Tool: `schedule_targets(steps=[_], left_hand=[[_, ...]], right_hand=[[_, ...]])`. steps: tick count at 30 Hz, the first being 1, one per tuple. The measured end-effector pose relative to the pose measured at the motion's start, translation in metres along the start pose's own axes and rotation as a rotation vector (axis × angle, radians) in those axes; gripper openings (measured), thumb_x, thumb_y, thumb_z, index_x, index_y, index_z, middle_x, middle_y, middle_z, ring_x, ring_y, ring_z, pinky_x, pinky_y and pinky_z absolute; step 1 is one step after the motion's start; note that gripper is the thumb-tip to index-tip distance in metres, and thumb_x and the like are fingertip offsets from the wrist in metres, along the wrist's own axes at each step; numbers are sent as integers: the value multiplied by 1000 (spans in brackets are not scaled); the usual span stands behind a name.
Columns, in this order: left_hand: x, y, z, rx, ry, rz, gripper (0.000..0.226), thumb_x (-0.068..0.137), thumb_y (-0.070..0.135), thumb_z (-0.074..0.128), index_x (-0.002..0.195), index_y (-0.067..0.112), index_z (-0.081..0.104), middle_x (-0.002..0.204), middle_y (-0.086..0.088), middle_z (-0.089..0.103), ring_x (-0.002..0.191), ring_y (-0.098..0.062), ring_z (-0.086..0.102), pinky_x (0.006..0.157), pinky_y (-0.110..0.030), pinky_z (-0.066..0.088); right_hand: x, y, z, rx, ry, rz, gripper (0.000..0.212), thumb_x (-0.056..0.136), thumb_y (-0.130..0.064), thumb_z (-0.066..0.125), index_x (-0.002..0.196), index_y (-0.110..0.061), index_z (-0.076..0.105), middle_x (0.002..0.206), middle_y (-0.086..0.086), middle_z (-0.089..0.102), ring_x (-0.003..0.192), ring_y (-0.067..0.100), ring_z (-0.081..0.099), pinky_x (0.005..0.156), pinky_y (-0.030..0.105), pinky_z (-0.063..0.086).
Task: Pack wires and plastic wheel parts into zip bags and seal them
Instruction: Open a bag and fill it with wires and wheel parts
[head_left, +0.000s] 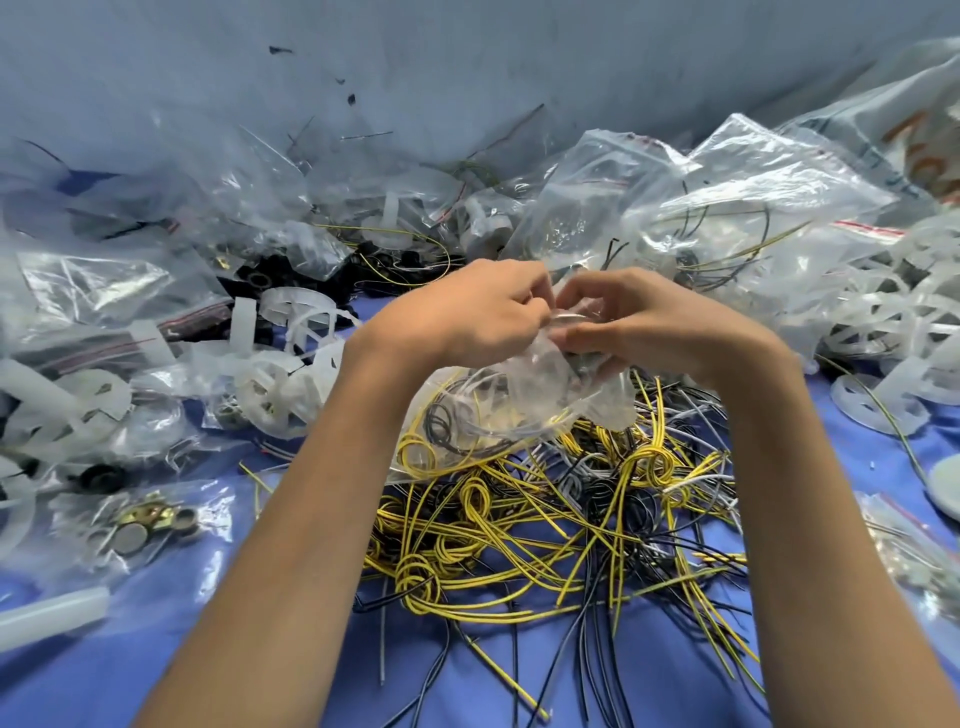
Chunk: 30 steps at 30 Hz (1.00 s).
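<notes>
Both hands meet over the middle of the table, pinching the top of a clear zip bag. My left hand grips the bag's left part, my right hand the right part. The bag hangs below the fingers and holds coiled yellow, black and white wires. Under it lies a big loose heap of yellow and black wires on the blue cloth. White plastic wheel parts lie to the left, and more white wheels pile up at the right.
Filled clear zip bags are heaped along the back and right. Empty zip bags with red strips lie at the left. A bag with small metal motors sits front left, near a white tube. Black parts lie behind.
</notes>
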<state>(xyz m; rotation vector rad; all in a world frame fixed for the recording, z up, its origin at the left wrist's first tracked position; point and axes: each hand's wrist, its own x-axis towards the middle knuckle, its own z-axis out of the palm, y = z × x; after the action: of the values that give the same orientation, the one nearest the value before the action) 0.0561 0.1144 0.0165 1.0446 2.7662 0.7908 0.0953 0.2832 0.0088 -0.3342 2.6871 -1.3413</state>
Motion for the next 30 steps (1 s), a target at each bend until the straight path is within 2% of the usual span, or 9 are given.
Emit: schedule_targets(steps=[3,5,9,12,16,20,22,26,30], left_hand=[[4,-6,7,-183,141,15,26,98,21,36,117,18,55,117,-1,59,103,-17,53,86,-30,42],[6,-10,10,-261,128,33,35,103,27,30,126,19,55,125,-2,59,106,-16,55,86,-30,44],[8,-15,13,-191,-25,-13,42,104,33,27,112,8,60,101,-14,65,68,-12,62,60,-20,45],[7,-13,15,-107,-34,0,39,104,33,26,101,10,57,99,-8,62,74,-20,66,68,-29,47],[9,-8,20,-50,45,-52,44,99,45,32,90,12,60,90,-5,66,82,-24,64,84,-39,49],[8,1,22,-2,45,-90,54,75,68,29,79,22,57,81,1,67,75,-17,63,82,-39,51],[9,3,21,25,52,-104,55,64,71,30,76,24,55,81,2,64,77,-20,63,76,-35,50],[9,2,16,68,47,-114,45,66,63,34,77,26,55,88,-2,62,84,-25,57,72,-35,46],[5,3,9,119,4,-83,53,65,54,33,97,21,60,96,-5,63,92,-30,59,82,-42,50]], right_hand=[[2,1,3,128,1,64,22,97,-18,48,109,-2,57,105,26,63,92,39,67,79,51,56],[2,0,4,225,-5,79,28,100,-23,40,111,-6,59,105,23,66,91,37,67,78,49,57],[2,0,3,250,83,72,34,101,-33,36,93,-19,66,92,13,70,83,26,70,71,39,58],[2,0,2,221,126,69,40,100,-39,36,96,-12,65,98,16,70,89,31,68,75,41,57],[2,-3,2,236,175,20,43,100,-38,38,77,-15,66,68,0,71,63,17,68,52,28,55],[2,-3,2,207,157,-5,53,97,-43,35,64,-15,65,68,3,65,62,18,61,66,37,50],[2,-4,4,175,140,17,54,100,-41,31,68,-9,60,73,12,59,64,23,54,68,39,45],[2,-10,8,59,111,79,63,100,-45,26,79,3,59,74,19,57,58,26,52,55,31,43],[3,-19,8,-135,67,81,70,96,-54,26,96,6,63,90,27,67,76,42,66,70,51,56]])
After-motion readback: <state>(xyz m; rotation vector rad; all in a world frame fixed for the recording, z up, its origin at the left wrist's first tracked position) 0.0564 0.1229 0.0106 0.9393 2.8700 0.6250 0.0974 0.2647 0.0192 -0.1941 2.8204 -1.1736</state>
